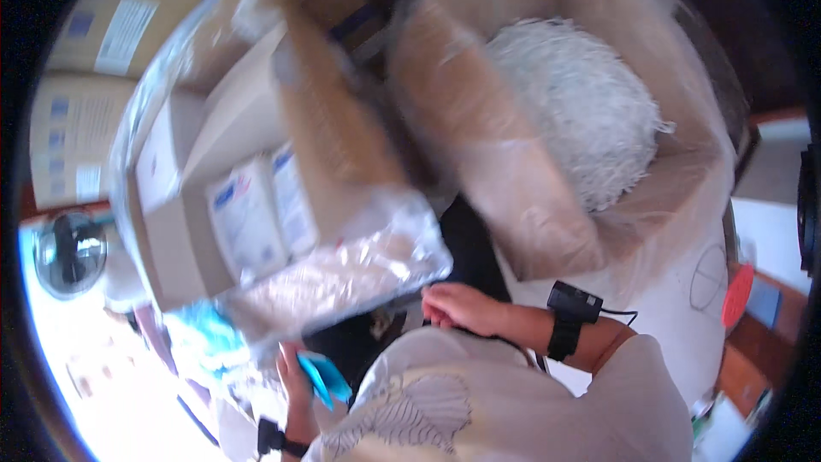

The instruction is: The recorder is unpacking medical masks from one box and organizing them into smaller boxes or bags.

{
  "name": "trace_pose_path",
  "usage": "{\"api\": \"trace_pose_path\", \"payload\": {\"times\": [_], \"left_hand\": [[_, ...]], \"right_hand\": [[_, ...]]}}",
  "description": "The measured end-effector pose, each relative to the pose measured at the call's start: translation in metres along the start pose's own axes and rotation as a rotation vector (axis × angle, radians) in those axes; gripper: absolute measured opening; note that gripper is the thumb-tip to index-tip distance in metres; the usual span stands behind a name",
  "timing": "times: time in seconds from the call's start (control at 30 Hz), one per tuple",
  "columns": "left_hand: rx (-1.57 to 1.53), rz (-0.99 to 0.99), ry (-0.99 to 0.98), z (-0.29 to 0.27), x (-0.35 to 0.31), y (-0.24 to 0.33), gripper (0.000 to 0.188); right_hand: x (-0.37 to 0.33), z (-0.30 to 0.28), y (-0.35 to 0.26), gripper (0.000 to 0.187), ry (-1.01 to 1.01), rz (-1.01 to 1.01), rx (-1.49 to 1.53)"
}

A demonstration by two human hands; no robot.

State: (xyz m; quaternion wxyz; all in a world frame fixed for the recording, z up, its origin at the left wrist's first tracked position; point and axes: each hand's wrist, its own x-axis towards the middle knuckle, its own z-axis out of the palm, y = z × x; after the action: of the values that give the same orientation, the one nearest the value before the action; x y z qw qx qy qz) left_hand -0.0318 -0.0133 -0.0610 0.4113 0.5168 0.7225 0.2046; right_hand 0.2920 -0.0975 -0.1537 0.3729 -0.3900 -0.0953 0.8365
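Low at the left, my left hand [295,379] is closed on a flat, folded turquoise piece [322,379], which sticks out on its right side. What kind of thing it is does not show. My right hand [457,306] is beside the front right corner of a plastic-lined cardboard box [338,141], fingers curled. Anything inside them is hidden. White packets [246,221] with blue print lie in that box between cardboard dividers [175,252]. Both wrists wear black bands; a small black device [575,302] sits on the right one.
A second plastic-lined box [505,154] on the right holds a mound of thin white strands [581,111]. Brown cartons [85,137] are stacked at the far left. A red round piece [736,295] is at the right. Clear and turquoise plastic [205,334] hangs below the left box.
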Motion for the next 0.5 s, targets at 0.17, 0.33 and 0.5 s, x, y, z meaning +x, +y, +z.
{"api": "trace_pose_path", "payload": {"times": [0.17, 0.33, 0.5], "left_hand": [[-0.268, -0.128, 0.11, -0.023, -0.031, -0.019, 0.045], [-0.499, -0.183, 0.172, -0.041, -0.051, -0.076, 0.042], [-0.715, -0.327, 0.4, -0.033, -0.056, -0.062, 0.039]], "right_hand": [[0.033, 0.019, 0.052, 0.018, 0.081, 0.245, 0.111], [0.086, 0.034, 0.082, 0.02, 0.189, 0.355, -0.104], [0.139, 0.036, 0.112, 0.032, 0.351, 0.386, -0.272]]}}
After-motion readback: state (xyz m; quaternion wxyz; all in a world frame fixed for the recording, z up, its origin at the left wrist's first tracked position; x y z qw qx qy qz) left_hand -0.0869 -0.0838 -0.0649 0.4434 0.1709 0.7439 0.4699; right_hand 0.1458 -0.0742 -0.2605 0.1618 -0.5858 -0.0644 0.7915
